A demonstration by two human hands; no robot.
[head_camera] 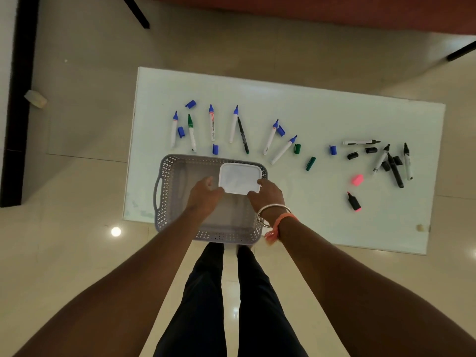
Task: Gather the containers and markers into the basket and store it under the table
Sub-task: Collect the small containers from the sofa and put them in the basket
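While both hands close on a white container (240, 178), the left hand (206, 194) grips its near-left corner and the right hand (268, 194) its near-right corner, fingers wrapped on the rim, so the box is held between them over the far-right part of the grey basket (164, 186). The container sits open side up, and whether it touches the basket floor cannot be told. The right wrist carries a metal bangle (260, 215) and an orange thread band (282, 219).

The basket, perforated and with a handle at its 9 o'clock side, rests on the near-left part of the white table (322, 109), its near edge overhanging the table edge above the person's dark trousers (203, 300).

From the basket, at 12 o'clock lies a row of uncapped blue markers (211, 122), one green marker (191, 132) among them at about 11 o'clock, with loose blue caps (215, 149) scattered between. A thin black pen (243, 135) lies just beside one blue marker. At 2 o'clock lie two green caps (310, 163). Well out at 3 o'clock lie the black markers (395, 170) with their black caps, a pink cap (357, 180), and nearer the person a pink highlighter (353, 201).
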